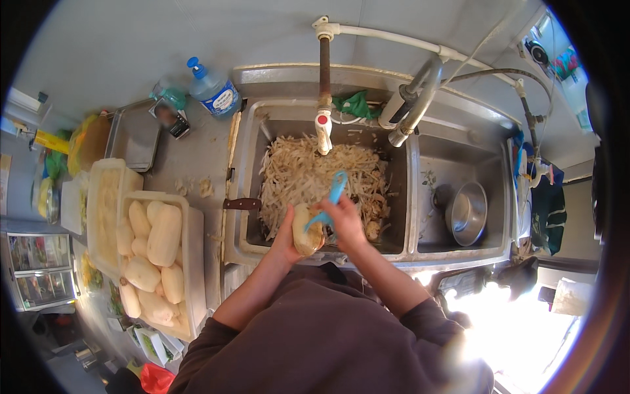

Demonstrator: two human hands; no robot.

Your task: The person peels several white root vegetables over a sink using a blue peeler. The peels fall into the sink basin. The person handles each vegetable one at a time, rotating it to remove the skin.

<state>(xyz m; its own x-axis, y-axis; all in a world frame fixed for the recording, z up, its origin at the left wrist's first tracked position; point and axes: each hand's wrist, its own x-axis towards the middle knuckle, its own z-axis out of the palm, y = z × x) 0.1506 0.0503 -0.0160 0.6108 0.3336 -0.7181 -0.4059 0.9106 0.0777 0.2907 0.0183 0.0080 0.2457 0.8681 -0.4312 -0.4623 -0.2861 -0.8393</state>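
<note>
My left hand (285, 240) is wrapped around a partly peeled lotus root section (306, 240), holding it over the near side of the left sink basin (251, 172). In my right hand (348, 224) is a light-blue peeler (338, 186), its head against the root's right side. Beneath both hands lies a thick heap of peel strips (305, 162), pale and brown. A small roundish piece (372, 230) rests at the heap's lower right. To my left, a plastic tub (196, 246) holds several peeled lotus root sections (165, 235).
A knife with a dark red handle (242, 203) lies over the basin's left rim. Above the basin hangs a tap (323, 129), with a curved metal spout (428, 98) beside it. The right basin holds a steel bowl (467, 214). A blue pump bottle (215, 93) stands back left.
</note>
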